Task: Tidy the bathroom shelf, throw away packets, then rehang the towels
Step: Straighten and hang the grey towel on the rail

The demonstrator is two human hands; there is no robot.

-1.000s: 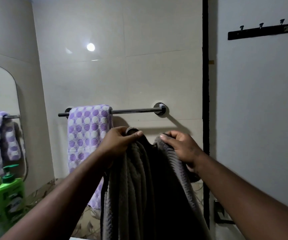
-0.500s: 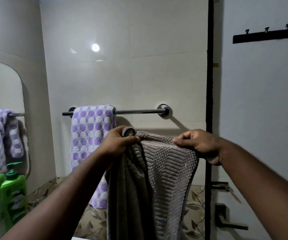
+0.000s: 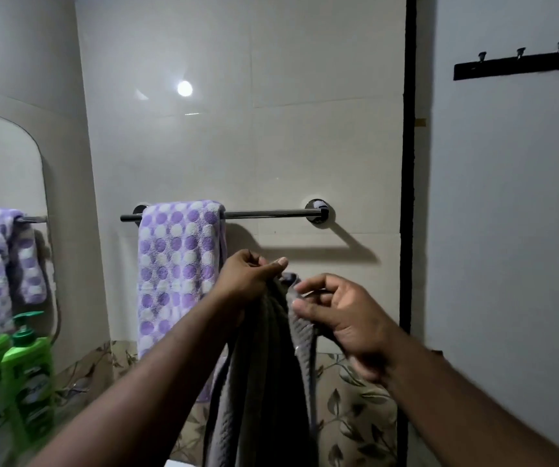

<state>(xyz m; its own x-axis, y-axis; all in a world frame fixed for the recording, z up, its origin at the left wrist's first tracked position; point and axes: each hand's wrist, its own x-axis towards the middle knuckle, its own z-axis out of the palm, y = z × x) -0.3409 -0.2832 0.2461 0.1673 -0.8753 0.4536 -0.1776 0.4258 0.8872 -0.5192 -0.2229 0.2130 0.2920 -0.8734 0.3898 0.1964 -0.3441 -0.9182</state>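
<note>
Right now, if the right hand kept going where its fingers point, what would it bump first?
Probably the grey towel, at its top edge, held by the left hand; depth is unclear.

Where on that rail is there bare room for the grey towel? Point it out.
The towel rail is bare from the purple dotted towel to the right wall mount; that stretch sits above the left hand gripping the grey towel. The rail's left end is crowded, covered by the dotted towel.
</note>
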